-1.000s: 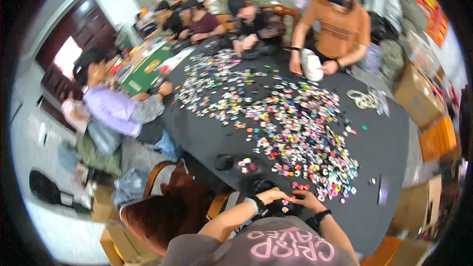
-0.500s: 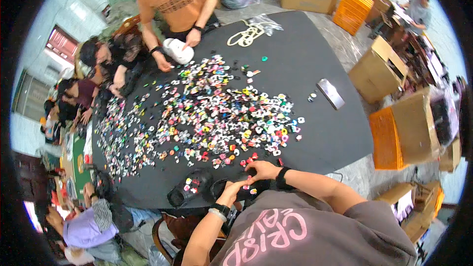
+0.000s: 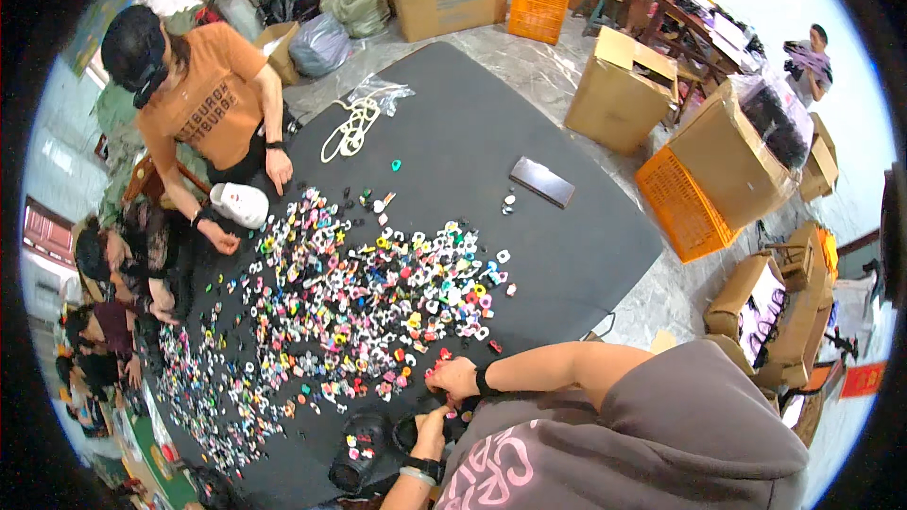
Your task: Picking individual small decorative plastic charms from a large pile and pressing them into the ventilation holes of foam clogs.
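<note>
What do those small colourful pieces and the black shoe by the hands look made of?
Colourful pieces: probably moulded plastic or rubber, judging by the solid bright colours and slight sheen; too small to be sure. Black shoe: apparently matte foam or rubber, one-piece with rounded edges, beside the left hand.

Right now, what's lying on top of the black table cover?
On the black cover: a wide spread of small colourful pieces, a coiled white cord, a dark flat rectangular object and a black clog. A person's hands and hooded top hide the near edge.
</note>
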Available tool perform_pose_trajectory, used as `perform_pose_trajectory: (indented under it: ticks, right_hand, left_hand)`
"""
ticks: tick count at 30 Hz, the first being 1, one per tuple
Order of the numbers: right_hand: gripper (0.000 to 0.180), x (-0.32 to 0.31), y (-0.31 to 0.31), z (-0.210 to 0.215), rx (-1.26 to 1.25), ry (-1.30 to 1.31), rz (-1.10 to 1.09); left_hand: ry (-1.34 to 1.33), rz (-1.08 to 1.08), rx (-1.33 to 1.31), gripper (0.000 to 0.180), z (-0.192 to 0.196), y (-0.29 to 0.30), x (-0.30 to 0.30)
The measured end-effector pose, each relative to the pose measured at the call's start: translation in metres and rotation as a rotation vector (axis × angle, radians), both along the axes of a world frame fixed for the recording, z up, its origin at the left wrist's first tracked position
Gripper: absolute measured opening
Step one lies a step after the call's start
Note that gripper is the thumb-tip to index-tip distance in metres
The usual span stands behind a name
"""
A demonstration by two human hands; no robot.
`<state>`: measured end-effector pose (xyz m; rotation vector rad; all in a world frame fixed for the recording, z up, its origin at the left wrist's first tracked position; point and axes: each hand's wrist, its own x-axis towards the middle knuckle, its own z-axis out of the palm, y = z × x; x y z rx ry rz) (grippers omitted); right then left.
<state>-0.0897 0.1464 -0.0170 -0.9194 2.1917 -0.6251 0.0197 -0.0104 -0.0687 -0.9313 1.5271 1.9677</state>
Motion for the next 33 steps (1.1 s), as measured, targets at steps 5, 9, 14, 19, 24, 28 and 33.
perform_pose_trajectory:
  ticks: [5, 9, 14, 19, 24, 28, 33]
  right_hand:
    - [0.063, -0.010, -0.006, -0.005, 0.008, -0.070, 0.054]
    - [0.072, -0.015, -0.005, -0.034, 0.020, -0.173, 0.104]
    - [0.071, -0.008, 0.013, -0.023, -0.121, -0.204, 0.040]
    - [0.066, 0.002, 0.009, -0.005, -0.112, -0.091, 0.024]
    - [0.066, 0.015, 0.009, -0.009, -0.148, -0.009, 0.063]
    - [0.064, 0.018, 0.015, -0.012, -0.160, -0.056, -0.048]
    - [0.054, 0.014, 0.014, -0.002, -0.174, -0.119, -0.065]
  left_hand:
    - [0.025, -0.118, -0.016, 0.033, -0.009, -0.012, 0.006]
    - [-0.204, -0.024, -0.119, 0.035, 0.015, 0.001, -0.004]
    - [-0.132, -0.101, -0.019, 0.025, 0.023, -0.001, -0.004]
    - [0.008, -0.147, -0.091, 0.030, 0.013, -0.015, -0.001]
    - [0.006, -0.191, -0.082, 0.029, 0.004, -0.005, -0.006]
    - [-0.011, -0.177, -0.078, 0.028, 0.002, -0.008, 0.004]
    - [-0.042, -0.128, -0.057, 0.027, -0.004, -0.014, 0.024]
